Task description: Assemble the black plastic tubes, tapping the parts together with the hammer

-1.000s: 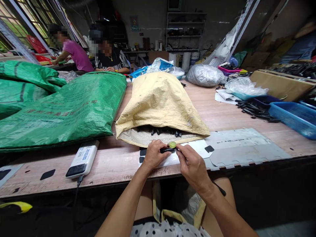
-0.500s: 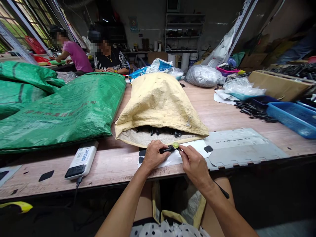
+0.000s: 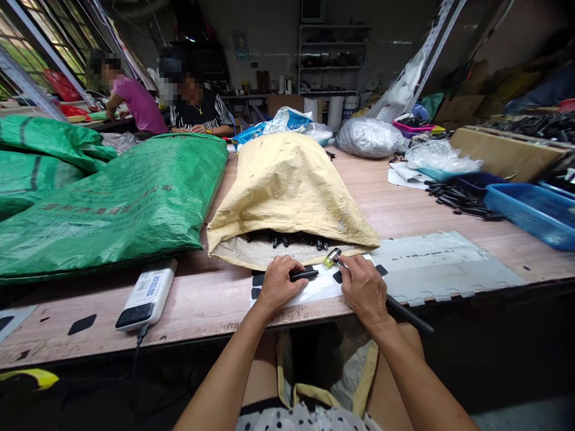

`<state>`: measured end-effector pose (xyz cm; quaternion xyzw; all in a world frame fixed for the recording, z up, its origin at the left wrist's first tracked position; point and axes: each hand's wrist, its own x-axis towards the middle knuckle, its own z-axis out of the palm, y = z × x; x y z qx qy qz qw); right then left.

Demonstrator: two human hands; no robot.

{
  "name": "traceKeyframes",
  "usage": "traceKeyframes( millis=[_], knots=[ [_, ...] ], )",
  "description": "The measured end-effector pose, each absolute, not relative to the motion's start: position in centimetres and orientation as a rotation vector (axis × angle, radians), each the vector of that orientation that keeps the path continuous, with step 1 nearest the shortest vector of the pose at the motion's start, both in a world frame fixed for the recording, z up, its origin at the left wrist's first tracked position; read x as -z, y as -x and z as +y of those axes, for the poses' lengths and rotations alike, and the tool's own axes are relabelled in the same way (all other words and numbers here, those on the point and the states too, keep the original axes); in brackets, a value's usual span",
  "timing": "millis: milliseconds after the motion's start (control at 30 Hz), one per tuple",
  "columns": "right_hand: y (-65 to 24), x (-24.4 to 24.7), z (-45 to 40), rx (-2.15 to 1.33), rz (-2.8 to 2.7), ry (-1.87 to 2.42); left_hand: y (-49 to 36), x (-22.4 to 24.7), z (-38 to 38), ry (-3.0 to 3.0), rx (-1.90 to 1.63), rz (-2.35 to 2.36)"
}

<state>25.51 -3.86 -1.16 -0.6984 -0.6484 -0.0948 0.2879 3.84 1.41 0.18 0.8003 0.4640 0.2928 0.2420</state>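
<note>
My left hand [image 3: 281,281] rests at the table edge, closed around a short black plastic tube [image 3: 305,273] that points right. My right hand [image 3: 365,287] grips a small hammer, whose metal head with a yellow-green face [image 3: 331,258] sits apart from the tube's right end. Its black handle [image 3: 411,314] sticks out behind my wrist, past the table edge. Beneath both hands lies a white sheet [image 3: 321,291] with black patches. Just beyond them, a yellow woven sack [image 3: 291,179] lies with its mouth toward me, and several black parts [image 3: 287,239] show inside.
A green sack [image 3: 148,197] and a white power bank [image 3: 148,293] with a cable are to the left. Rightward are a grey board [image 3: 449,266], a blue tray [image 3: 534,212] and a pile of black parts [image 3: 465,200]. Two people sit at the far left.
The hammer head has moved right, away from the black tube's end, and turned. My right hand shifted right with it; my left hand and the tube stay almost in place.
</note>
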Motion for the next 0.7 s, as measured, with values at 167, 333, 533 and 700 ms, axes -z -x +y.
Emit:
traceKeyframes(
  millis=[167, 333, 533, 700],
  knots=[
    [-25.1, 1.1, -4.1, 0.316, -1.754, 1.905, -3.9, -0.3, 1.3, -2.177, -0.8, 1.261],
    [-25.1, 1.1, -4.1, 0.329, -1.755, 1.936, -3.9, -0.2, 1.5, -2.181, -0.784, 1.269],
    [-24.9, 0.9, -4.1, 0.323, -1.762, 1.938, -3.9, -2.1, -0.5, -2.193, -0.806, 1.176],
    [-25.0, 1.0, -4.1, 0.321, -1.768, 1.934, -4.5, -3.3, -7.0, -2.098, -0.489, 0.85]
  ],
)
